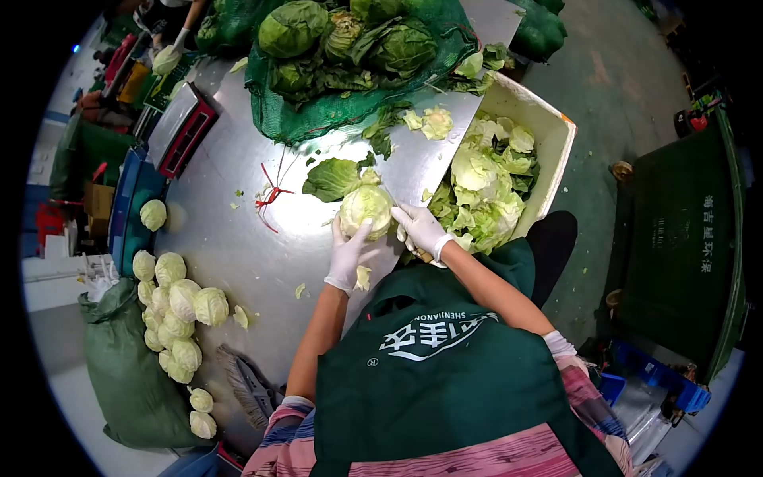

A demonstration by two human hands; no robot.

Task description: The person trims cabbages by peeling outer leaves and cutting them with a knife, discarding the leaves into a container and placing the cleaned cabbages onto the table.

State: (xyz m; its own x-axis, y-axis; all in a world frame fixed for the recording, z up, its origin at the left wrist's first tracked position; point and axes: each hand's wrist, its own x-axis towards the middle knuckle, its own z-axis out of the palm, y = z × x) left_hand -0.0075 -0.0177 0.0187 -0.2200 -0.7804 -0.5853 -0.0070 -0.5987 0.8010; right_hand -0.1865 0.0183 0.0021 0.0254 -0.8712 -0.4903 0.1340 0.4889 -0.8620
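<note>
Bare forearms point(319, 340) extended forward; gloved left hand point(346, 256) cupped; gloved right hand point(423, 230) curled inward

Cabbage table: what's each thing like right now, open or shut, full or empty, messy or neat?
Cabbage: pale, held
Left hand: gloved, holding the cabbage
Right hand: gloved, grip unclear
Box: open, quite full of loose leaves
Net: open, green cabbages showing
Pale cabbages: heaped
Sack: bulging
Red ties: tangled
Scale: can't tell if on
</note>
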